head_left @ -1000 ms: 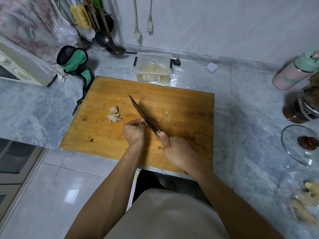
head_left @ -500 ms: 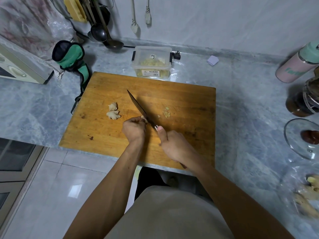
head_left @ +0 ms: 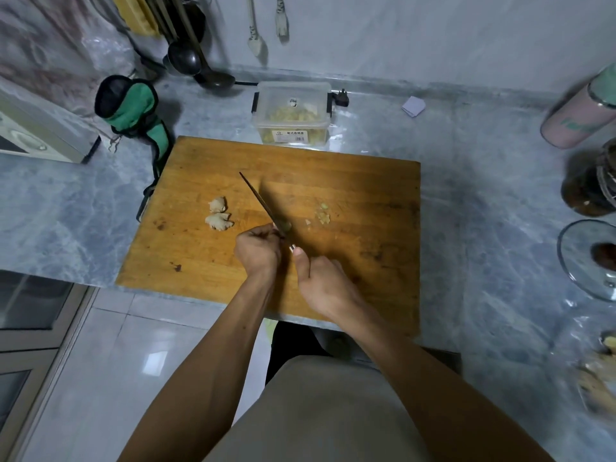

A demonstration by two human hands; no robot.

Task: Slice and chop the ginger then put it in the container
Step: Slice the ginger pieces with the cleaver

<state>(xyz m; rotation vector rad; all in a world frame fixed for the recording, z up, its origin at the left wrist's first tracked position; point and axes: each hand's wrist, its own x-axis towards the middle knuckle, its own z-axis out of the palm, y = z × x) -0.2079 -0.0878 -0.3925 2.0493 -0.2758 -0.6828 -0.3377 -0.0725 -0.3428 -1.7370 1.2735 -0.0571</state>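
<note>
On the wooden cutting board [head_left: 350,181] my left hand [head_left: 256,251] holds a small piece of ginger [head_left: 286,225] with curled fingers. My right hand [head_left: 320,281] grips the handle of a dark knife [head_left: 260,201], whose blade stands on edge against that piece. Two whole ginger knobs [head_left: 218,216] lie to the left of the blade. A few chopped bits [head_left: 322,216] lie to its right. The clear plastic container [head_left: 293,111], with chopped ginger inside, stands just beyond the board's far edge.
A green and black cloth roll [head_left: 133,111] sits at the board's far left corner. Ladles [head_left: 200,61] hang at the back wall. At the right stand a pink bottle [head_left: 580,115], a dark jar [head_left: 590,188], a glass lid [head_left: 586,258] and more ginger [head_left: 596,378].
The blade has tilted upright onto its edge and come down onto the ginger piece under my left fingers. Both hands stay at the same spot on the board.
</note>
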